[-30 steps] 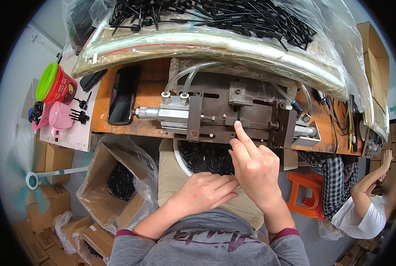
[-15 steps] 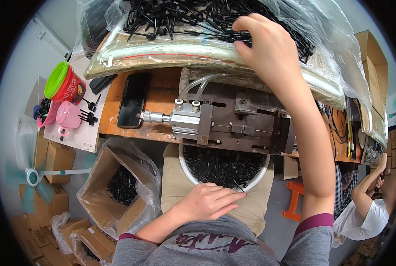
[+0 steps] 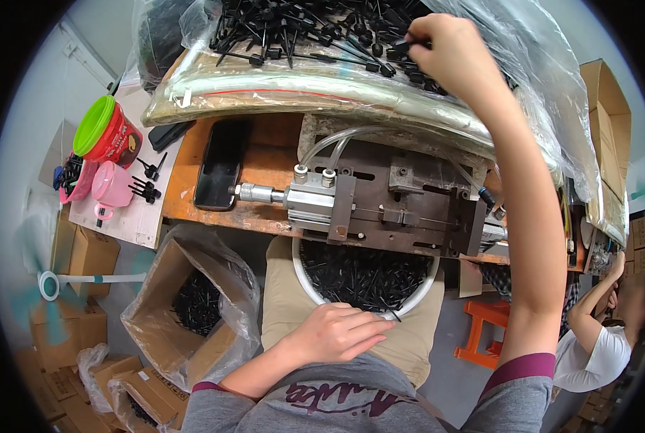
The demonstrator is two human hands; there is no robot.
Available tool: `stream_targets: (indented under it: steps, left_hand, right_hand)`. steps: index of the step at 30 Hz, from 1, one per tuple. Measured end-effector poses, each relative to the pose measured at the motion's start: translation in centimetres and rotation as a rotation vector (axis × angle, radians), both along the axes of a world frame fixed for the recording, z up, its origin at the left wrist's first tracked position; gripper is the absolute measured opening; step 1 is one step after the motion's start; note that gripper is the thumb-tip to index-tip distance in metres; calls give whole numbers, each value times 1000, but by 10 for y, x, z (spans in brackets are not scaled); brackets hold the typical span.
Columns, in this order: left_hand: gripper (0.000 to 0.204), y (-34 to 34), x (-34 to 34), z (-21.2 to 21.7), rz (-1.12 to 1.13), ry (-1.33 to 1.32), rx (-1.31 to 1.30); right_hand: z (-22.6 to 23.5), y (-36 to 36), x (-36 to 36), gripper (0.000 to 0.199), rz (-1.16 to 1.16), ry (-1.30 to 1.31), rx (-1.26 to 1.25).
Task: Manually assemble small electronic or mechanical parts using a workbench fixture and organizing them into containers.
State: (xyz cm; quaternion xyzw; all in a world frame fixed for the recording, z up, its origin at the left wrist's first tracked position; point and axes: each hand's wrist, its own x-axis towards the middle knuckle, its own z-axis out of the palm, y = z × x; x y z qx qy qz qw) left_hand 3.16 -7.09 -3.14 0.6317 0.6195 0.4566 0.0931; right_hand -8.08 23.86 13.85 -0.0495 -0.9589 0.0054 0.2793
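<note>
My right hand [image 3: 454,56] reaches over the far heap of black plastic stemmed parts [image 3: 286,32], thumb and fingers pinched on one dark part at the fingertips. Near my lap, my left hand [image 3: 340,332] lies palm down with fingers stretched out by the white rim of a round tub [image 3: 425,297]. A thin black pin [image 3: 394,315] shows at its fingertips; whether it is gripped or just lies on the rim is unclear. Thin black pieces [image 3: 365,274] fill the tub. Between both hands stands a metal fixture with an air cylinder [image 3: 311,208], a thin rod along its middle.
A phone [image 3: 219,166] lies left of the fixture. Farther left are a pink cup [image 3: 111,184], a red bucket with a green rim [image 3: 107,133] and loose black parts. A plastic-lined carton [image 3: 149,325] stands left of my lap. Another person [image 3: 596,346] sits at right, near an orange stool [image 3: 481,335].
My right hand has moved right and slightly farther along the heap, its fingers now more closed. My left hand stays by the tub's rim. The view has shifted slightly.
</note>
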Motion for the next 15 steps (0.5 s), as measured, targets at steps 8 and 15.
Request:
stream_targets:
  steps: [8,15]
  left_hand:
    - [24,5,-10,12,162,-209,207]
    - [39,12,-22,48,303,-671,204]
  right_hand:
    - [9,-54,81,20,174,418,-395]
    - [-90,-113,160,35,453,129,-277]
